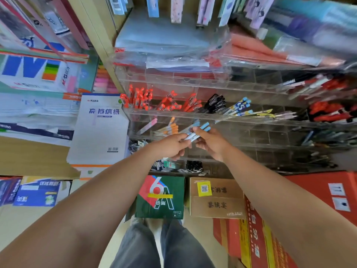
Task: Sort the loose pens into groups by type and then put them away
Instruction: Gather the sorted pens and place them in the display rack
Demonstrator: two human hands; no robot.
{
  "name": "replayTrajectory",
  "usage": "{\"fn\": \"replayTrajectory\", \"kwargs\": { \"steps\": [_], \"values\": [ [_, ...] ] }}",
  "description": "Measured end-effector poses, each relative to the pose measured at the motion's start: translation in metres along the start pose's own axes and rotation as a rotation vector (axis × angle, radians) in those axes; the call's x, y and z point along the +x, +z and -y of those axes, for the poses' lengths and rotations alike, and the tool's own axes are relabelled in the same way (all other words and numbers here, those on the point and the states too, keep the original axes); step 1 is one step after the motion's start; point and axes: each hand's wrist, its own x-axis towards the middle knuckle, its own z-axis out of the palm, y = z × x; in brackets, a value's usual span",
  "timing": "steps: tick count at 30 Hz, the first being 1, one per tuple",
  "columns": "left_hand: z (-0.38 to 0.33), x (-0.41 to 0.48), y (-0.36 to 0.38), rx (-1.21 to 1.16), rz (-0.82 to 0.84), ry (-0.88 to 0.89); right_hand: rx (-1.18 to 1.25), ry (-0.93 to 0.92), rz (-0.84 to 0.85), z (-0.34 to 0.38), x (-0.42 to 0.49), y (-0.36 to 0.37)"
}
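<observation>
**Both hands hold a small bundle of blue-capped pens in front of the clear rack**

The person stands before a clear plastic rack [241,120] with many small compartments in stepped rows. The left hand [170,146] and the right hand [210,144] meet just in front of its middle row. Between them they hold the blue-capped pens [194,135], a few white barrels with light blue caps that lie close together. The caps point far and to the right, toward the rack.

The left hand has its fingers curled around the near end of the bundle. The right hand pinches the bundle closer to the caps, thumb on top and the other fingers bent below. How many pens are in the bundle cannot be told exactly.

In the row behind the hands, orange-capped pens [171,129] lean in one compartment, and a pink pen [149,125] lies in the compartment to their left. The next row farther back holds red pens [135,99] on the left, then black pens [216,105], then patterned blue and white pens [239,107] to the right. The right side of the rack is blurred, so its pens are not clear.

To the left of the rack lies a white writing pad [100,130] with blue characters on its cover. On the floor below the rack stand a green box [160,198], a brown cardboard box [216,198] and a red box [318,190]. At the near edge, the grey trousers [164,246] of the person are visible.
</observation>
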Motion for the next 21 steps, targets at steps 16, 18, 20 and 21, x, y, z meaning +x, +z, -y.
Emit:
{"fn": "replayTrajectory", "kwargs": {
  "steps": [16,18,20,21],
  "values": [
    [0.042,0.007,-0.011,0.770,-0.485,0.120,0.008,-0.065,-0.455,-0.007,0.034,0.002],
    [0.048,0.008,-0.009,0.763,-0.442,0.099,-0.053,-0.078,-0.428,-0.011,0.038,0.009],
    [0.054,0.009,-0.007,0.717,-0.366,0.054,-0.081,-0.099,-0.426,-0.014,0.039,0.012],
    [0.057,0.010,-0.006,0.676,-0.319,0.037,-0.107,-0.101,-0.423,-0.015,0.037,0.013]
  ]
}}
